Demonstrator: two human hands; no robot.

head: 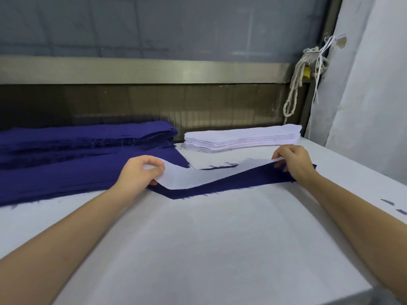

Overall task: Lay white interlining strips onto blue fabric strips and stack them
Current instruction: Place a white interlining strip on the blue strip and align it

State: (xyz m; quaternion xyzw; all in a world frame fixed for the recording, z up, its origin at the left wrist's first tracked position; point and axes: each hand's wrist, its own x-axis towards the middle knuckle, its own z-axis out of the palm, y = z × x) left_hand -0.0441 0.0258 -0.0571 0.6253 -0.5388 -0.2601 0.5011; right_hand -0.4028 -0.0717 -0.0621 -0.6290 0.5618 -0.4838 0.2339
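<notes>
Pale rope (297, 73) beside metal rail (154, 70)

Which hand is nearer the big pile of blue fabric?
Left. The left hand is at the right end of the blue pile; the right hand is farther right.

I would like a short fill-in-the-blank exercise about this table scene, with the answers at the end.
1. The top strip, held by the left hand and the right hand, is ____.
2. The bottom strip is ____.
3. The white stack lies to the ____ of the blue pile.
Answers: white, blue, right.
</notes>
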